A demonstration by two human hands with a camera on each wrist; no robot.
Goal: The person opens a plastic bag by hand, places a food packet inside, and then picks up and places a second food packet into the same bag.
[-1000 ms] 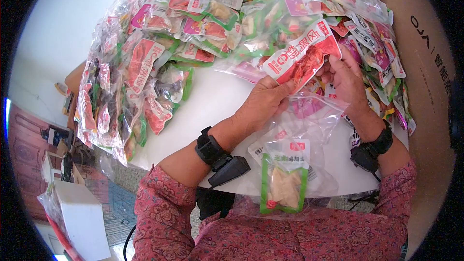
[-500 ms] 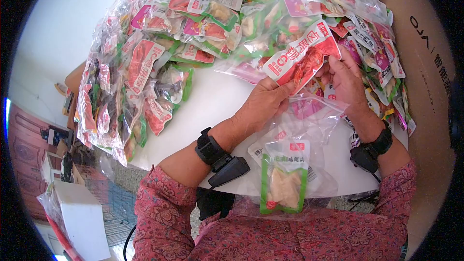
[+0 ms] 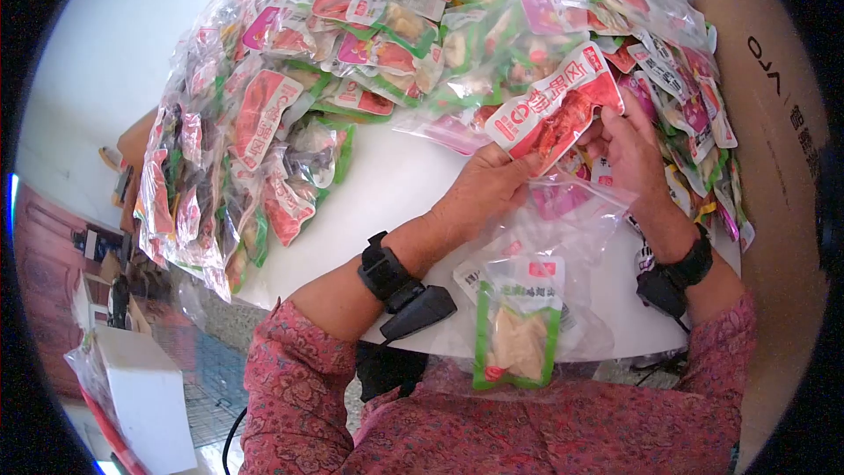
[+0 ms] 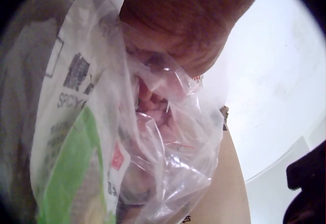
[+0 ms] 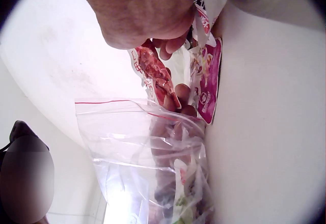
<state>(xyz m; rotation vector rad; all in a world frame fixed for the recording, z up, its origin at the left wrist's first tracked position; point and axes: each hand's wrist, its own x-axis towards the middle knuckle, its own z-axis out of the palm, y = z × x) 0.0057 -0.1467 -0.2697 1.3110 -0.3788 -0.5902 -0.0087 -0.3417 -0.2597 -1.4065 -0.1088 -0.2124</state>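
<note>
- For steady handling, I'd support the long, flat red-and-white plastic packet [image 3: 556, 105] by both ends, clear of the transparent plastic zip bag's [image 5: 127, 147] flimsy mouth.
- The packet is just beyond the bag's mouth.
- Left hand [image 3: 486, 186]: narrow, pinching the packet's end nearer the bag.
- Right hand [image 3: 633, 154]: fingers curled, holding the packet's far end.

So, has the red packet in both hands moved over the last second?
No, not noticeably: in the head view, the red packet keeps its place against the bagged packets behind it on the table. The slight drift is the whole picture's.
</note>
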